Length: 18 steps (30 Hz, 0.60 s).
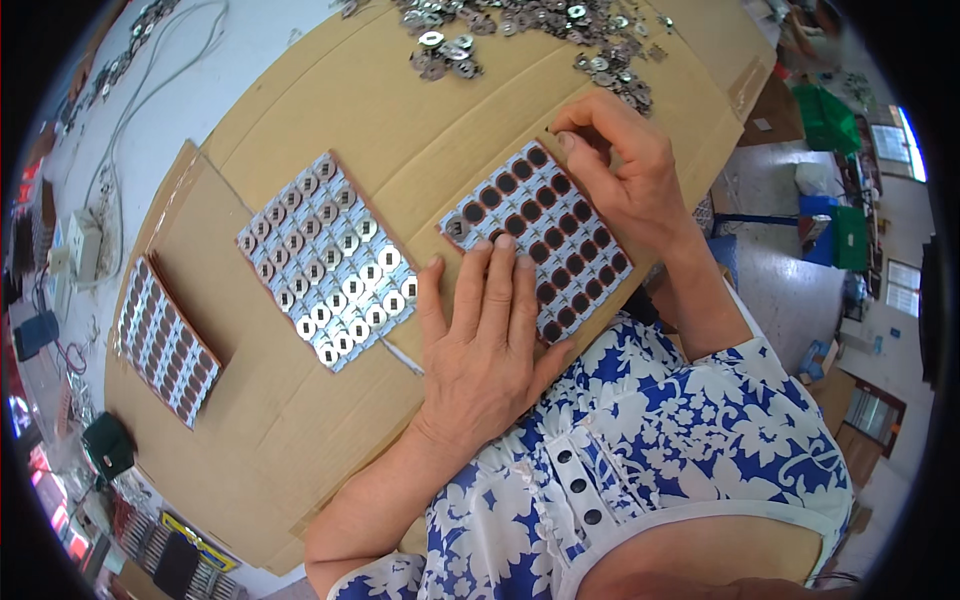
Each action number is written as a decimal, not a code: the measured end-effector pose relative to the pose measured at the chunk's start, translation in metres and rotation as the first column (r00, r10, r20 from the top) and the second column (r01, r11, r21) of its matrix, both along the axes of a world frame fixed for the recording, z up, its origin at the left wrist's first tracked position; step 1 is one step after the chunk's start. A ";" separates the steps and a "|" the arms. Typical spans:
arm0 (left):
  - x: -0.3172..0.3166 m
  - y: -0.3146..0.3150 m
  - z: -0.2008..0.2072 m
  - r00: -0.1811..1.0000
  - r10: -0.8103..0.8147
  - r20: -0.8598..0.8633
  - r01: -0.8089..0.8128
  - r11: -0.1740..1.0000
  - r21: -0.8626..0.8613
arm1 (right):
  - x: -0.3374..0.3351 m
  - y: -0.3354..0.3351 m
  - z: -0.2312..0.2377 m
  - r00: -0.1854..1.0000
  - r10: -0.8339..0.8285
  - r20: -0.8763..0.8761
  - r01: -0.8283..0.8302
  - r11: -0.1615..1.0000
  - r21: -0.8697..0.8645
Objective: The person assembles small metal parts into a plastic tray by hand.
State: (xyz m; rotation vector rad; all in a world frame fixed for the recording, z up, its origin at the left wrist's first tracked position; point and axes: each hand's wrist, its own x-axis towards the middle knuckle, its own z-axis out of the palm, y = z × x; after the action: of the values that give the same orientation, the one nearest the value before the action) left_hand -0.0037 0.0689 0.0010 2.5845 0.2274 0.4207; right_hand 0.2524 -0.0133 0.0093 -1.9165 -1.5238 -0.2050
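A light blue panel [553,238] with rows of dark round spots lies on the cardboard in front of me. One greyish metal disc [456,229] sits at its left corner. My left hand [480,335] rests flat on the panel's left part, fingers stretched out and covering some of the spots. Just past the panel's far right corner, my right hand [635,170] is closed in a pinch. A tiny dark bit shows at its fingertips, too small to name. To the left lies a second panel [330,260], with shiny metal pieces set in rows.
Loose metal pieces [530,20] are heaped at the far edge, with a small cluster [445,55] nearer. A stack of similar panels [165,340] leans at the left. A brown cardboard sheet [270,430] covers the table. A grey cable [130,120] runs along the left.
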 end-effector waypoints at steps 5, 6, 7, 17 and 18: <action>-0.001 -0.001 -0.005 1.000 0.007 0.012 -0.007 1.000 -0.004 | -0.063 0.015 -0.001 0.689 0.014 -0.724 -0.072 0.996 -0.049; -0.002 -0.001 -0.006 1.000 0.001 0.016 -0.001 1.000 -0.008 | -0.068 0.018 -0.004 0.716 0.029 -0.697 -0.068 0.997 -0.029; -0.002 -0.001 -0.007 1.000 0.003 0.015 -0.003 1.000 -0.010 | -0.065 0.020 -0.005 0.871 0.086 -0.484 -0.107 0.994 -0.017; -0.004 -0.002 -0.008 1.000 -0.001 0.011 0.001 1.000 -0.017 | -0.062 0.024 0.004 0.907 0.119 -0.403 -0.179 0.977 -0.115; -0.004 -0.002 -0.008 1.000 -0.002 0.006 0.002 1.000 -0.011 | -0.066 0.025 0.007 0.871 0.030 -0.491 -0.129 0.977 -0.169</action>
State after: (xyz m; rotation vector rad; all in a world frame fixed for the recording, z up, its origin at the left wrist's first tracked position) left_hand -0.0076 0.0673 -0.0066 2.5717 0.2246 0.4255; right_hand 0.1859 0.0116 0.0159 -1.8607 -1.3056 0.4557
